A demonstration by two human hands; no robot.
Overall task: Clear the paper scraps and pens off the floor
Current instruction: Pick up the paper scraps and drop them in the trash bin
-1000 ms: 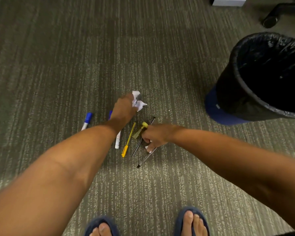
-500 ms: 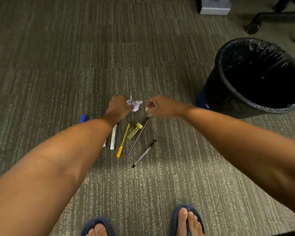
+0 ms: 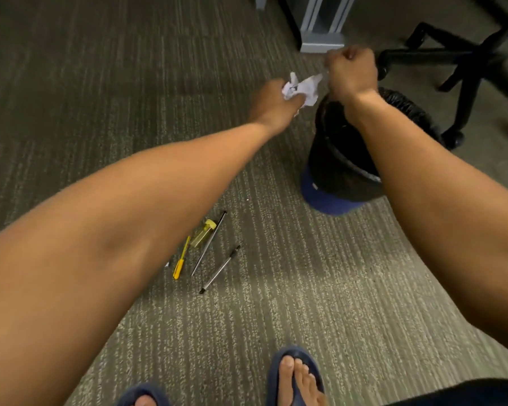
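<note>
My left hand (image 3: 272, 105) is raised and shut on a crumpled white paper scrap (image 3: 307, 87), just left of the black-lined bin (image 3: 339, 168). My right hand (image 3: 351, 70) is a closed fist above the bin's far rim, with a small white scrap barely showing at its left edge. On the carpet below lie a yellow pen (image 3: 179, 262), a yellow highlighter (image 3: 203, 232), a thin dark pen (image 3: 209, 242) and a clear black-tipped pen (image 3: 220, 268). My left forearm hides whatever lies further left.
The bin has a blue base (image 3: 324, 200) and stands on grey-green striped carpet. A black office chair base (image 3: 467, 60) with castors sits behind it, beside a grey furniture leg (image 3: 320, 33). My feet in blue sandals (image 3: 295, 376) are at the bottom edge.
Both hands rose from the floor and moved right toward the bin, carrying paper. My view swung up and right. The pens stayed where they were.
</note>
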